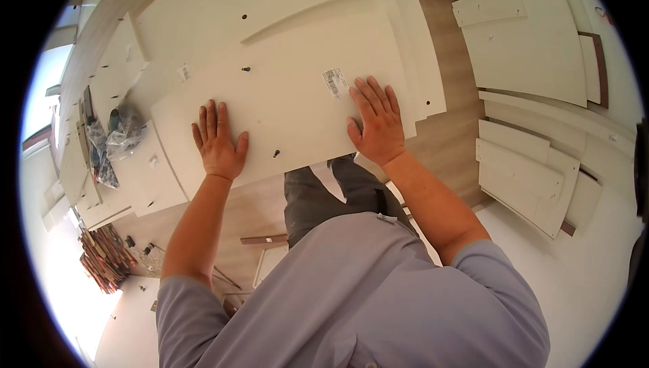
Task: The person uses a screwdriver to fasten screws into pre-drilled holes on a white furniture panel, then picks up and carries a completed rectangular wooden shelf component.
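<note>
Both hands are pressing flat, fingers spread, gripping nothing: the left hand [218, 141] and the right hand [377, 121] are lying on a white panel [291, 108] near its near edge. The panel is lying across other panels [203, 3] on the wooden floor [443, 131]. Plastic bags [111, 138] are sitting beyond its left edge.

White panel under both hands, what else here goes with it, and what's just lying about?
In hand:
left hand and right hand, flat on the white panel
dark fittings in it

Lying about:
plastic bags
panel stacks at right
barcode sticker
</note>
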`<act>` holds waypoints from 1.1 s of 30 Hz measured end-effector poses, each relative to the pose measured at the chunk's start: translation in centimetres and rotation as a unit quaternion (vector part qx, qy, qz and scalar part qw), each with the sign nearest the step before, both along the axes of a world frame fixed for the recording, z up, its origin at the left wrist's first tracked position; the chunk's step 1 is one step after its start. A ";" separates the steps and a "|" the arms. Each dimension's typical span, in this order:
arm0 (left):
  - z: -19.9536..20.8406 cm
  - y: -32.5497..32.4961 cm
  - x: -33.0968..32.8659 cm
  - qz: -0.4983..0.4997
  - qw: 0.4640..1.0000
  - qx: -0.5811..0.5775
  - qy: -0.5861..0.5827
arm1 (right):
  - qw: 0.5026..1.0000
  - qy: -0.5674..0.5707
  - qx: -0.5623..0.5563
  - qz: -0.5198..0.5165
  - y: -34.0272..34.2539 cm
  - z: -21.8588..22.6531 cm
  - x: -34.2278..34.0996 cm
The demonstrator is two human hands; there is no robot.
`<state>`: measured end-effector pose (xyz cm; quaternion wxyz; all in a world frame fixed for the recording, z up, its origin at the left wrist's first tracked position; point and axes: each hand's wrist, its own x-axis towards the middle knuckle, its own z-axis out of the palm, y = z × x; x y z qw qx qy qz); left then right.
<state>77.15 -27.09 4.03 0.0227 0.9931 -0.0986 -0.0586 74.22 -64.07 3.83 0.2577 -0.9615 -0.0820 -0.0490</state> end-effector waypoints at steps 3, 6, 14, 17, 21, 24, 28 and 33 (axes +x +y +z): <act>0.0 -0.1 0.1 -0.003 1.000 0.001 0.003 | 1.000 -0.001 -0.020 0.002 0.0 0.0 0.1; -0.2 0.0 0.0 -0.007 1.000 -0.008 -0.006 | 1.000 -0.006 -0.022 0.002 0.1 -0.1 0.1; -0.4 0.1 0.2 -0.018 1.000 -0.015 -0.017 | 1.000 -0.007 -0.014 -0.001 -0.1 -0.2 0.2; -0.4 0.1 0.1 -0.019 1.000 -0.018 -0.016 | 1.000 -0.006 -0.015 0.001 -0.1 -0.2 0.2; -0.4 0.1 0.2 -0.019 0.999 -0.021 -0.017 | 1.000 -0.003 -0.014 0.002 0.0 -0.1 0.2; -0.3 0.1 0.1 -0.015 1.000 -0.020 -0.009 | 1.000 -0.001 -0.009 0.000 0.0 -0.1 0.1; -0.4 0.2 0.0 -0.026 0.999 -0.024 -0.019 | 1.000 -0.009 -0.018 -0.001 0.1 0.0 0.2; -0.4 0.1 0.1 -0.024 0.999 -0.018 -0.016 | 1.000 -0.012 -0.018 -0.004 0.0 -0.3 0.2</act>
